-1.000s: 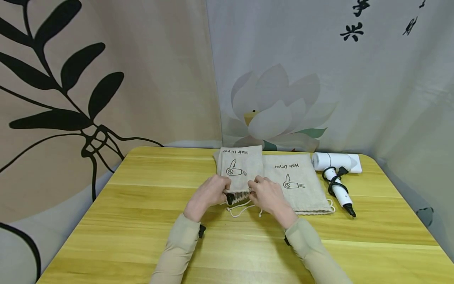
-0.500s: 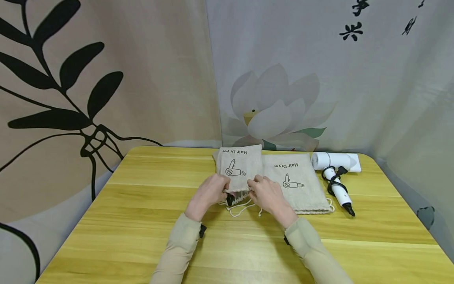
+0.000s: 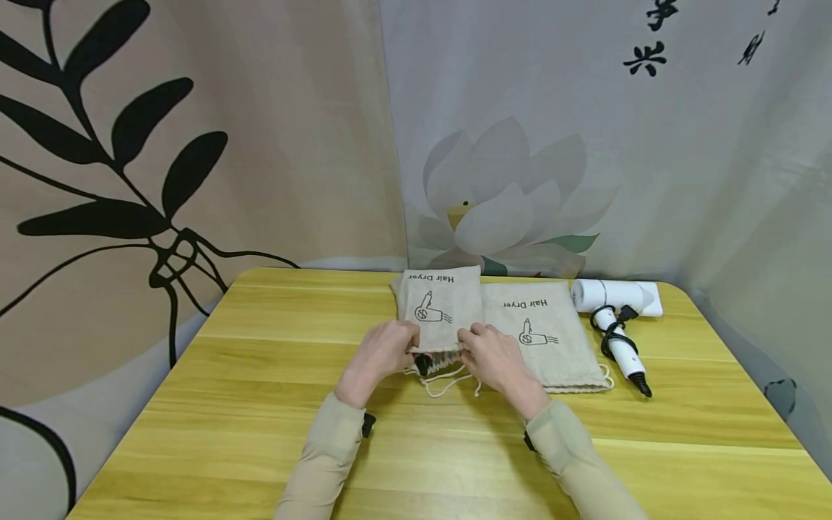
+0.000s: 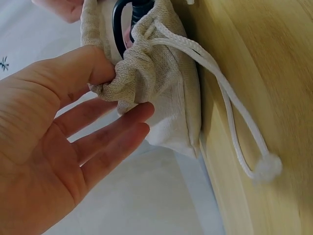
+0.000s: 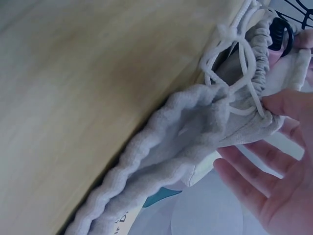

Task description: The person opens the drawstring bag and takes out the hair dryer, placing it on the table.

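Note:
A beige drawstring bag (image 3: 442, 303) printed "Hair Dryer" lies at the table's back, its mouth facing me. My left hand (image 3: 383, 350) pinches the left side of the mouth between thumb and forefinger; the other fingers reach out loosely in the left wrist view. At the opposite side, my right hand (image 3: 497, 357) pinches the cloth edge. A black cord (image 4: 119, 29) and a bit of something pink (image 5: 275, 56) show inside the opening; the rest of the contents is hidden. White drawstrings (image 4: 215, 71) hang from the gathered mouth.
A second "Hair Dryer" bag (image 3: 559, 361) lies flat just right of the first. Beyond it is a white hair dryer (image 3: 614, 295), its handle (image 3: 625, 355) wrapped in black cord. Printed curtains (image 3: 312, 144) hang behind the wooden table (image 3: 260, 361).
My right hand has shifted slightly right along with the bag's edge. Both hands keep their pinch on the mouth, and the other things stay where they were.

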Tool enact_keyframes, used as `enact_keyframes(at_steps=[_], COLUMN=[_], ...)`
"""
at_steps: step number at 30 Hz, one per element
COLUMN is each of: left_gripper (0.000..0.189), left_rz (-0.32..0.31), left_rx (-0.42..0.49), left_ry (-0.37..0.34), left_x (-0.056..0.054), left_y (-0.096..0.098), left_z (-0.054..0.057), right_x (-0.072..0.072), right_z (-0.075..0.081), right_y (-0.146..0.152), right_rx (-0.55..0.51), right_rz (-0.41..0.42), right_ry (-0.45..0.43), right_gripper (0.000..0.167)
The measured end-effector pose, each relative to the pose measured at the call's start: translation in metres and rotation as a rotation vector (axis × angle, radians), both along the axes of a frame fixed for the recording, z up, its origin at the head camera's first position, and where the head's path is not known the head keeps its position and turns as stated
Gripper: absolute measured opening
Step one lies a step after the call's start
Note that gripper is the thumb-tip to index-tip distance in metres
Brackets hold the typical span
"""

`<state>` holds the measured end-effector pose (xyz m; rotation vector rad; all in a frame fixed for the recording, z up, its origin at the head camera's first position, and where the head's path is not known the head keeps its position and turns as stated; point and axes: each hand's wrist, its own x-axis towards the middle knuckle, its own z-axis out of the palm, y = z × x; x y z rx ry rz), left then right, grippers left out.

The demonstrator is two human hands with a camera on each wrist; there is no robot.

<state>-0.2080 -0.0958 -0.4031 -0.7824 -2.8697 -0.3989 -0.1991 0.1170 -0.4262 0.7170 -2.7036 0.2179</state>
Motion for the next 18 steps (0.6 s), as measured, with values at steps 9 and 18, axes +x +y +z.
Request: enact_keyframes(at_steps=[9, 18], left_gripper=[0.017, 0.02], left_rz=[0.02, 0.029], left_rx=[-0.012, -0.018], left_ry=[-0.003, -0.02], left_x=[0.0015, 0.0011], left_y=[-0.0024, -0.0024], left_z=[0.0022, 0.0022], right_x=[-0.001, -0.002], right_z=[-0.0004, -0.0019], right_y=[0.0035, 0.0039], right_rx=[-0.017, -0.024], right_rz=[0.0, -0.008], right_ry=[0.025, 0.007], right_gripper=[0.011, 0.016])
